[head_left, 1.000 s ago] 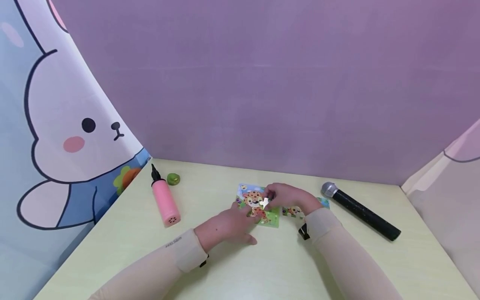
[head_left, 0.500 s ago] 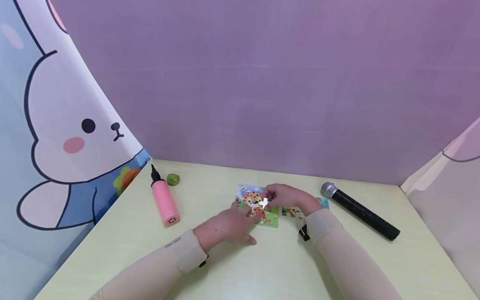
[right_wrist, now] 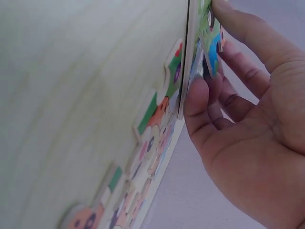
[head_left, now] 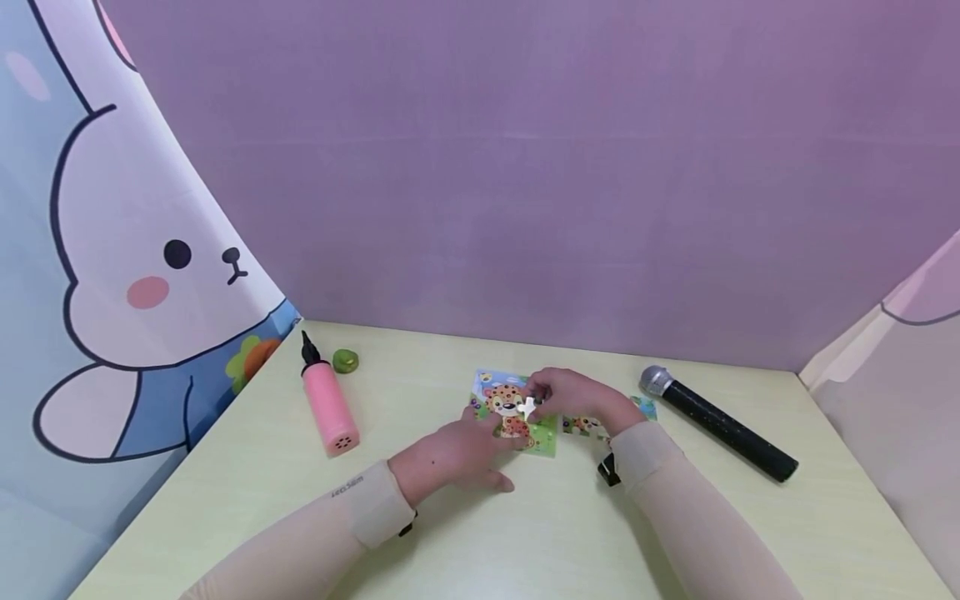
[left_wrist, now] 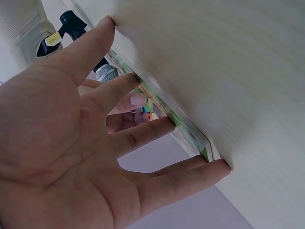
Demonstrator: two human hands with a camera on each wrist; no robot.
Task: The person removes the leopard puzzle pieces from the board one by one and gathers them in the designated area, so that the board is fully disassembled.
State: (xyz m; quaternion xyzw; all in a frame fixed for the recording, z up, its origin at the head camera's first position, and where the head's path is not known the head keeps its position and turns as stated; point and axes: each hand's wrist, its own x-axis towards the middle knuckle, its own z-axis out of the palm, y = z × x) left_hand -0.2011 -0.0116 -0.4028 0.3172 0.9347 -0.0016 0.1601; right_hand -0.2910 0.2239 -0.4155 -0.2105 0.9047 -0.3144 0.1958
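Observation:
A leopard jigsaw board [head_left: 502, 400] lies flat near the middle of the table. My left hand [head_left: 465, 450] reaches over its near left part, fingers spread and mostly straight, with fingertips [left_wrist: 167, 123] touching the board's edge and the table beside it. Above the board's right side, my right hand [head_left: 570, 393] pinches a jigsaw piece [right_wrist: 213, 52] between thumb and fingers. The piece is tilted, and its pale side faces the head camera. Loose jigsaw pieces [right_wrist: 155, 117] with leopard print lie to the right of the board, partly hidden under my right wrist.
A pink hand pump [head_left: 330, 408] with a black nozzle lies at the left, beside a small green object [head_left: 346, 360]. At the right is a black microphone [head_left: 720, 425] with a silver head. A purple backdrop [head_left: 480, 167] rises along the table's far edge.

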